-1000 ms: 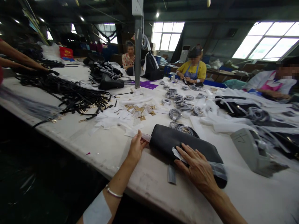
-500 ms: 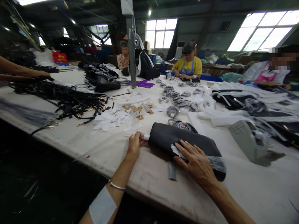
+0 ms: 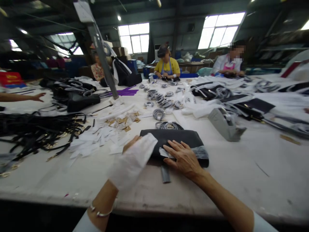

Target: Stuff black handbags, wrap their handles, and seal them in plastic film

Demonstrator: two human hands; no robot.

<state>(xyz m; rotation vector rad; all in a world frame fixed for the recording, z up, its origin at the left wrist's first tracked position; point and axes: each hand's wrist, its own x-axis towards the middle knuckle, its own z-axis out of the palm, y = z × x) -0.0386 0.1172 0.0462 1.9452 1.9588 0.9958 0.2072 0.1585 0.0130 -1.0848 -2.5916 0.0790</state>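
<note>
Right hand (image 3: 183, 159) lies splayed on the soft-looking black bag (image 3: 170, 134), lower centre, likely best gripped endwise; left hand (image 3: 130, 143), can't tell!

1. A long worktable (image 3: 241, 193) with a pale, scuffed top spans the width of the view.
2. A gray metal post (image 3: 103, 61), slanting in this view, rises from the worktable to a pale box (image 3: 83, 12).
3. Dark gray-green walls (image 3: 163, 24) close off the far side.
4. Two bright multi-pane windows, a center window (image 3: 140, 44) and a right window (image 3: 225, 21), are set in them; a dimmer left window (image 3: 56, 39) sits farther off.
5. Small ceiling lamps (image 3: 119, 18) glow under a dark ceiling.
6. Cardboard boxes (image 3: 124, 51) stand stacked near the center window.
7. The floor is lost in shadow.
</note>
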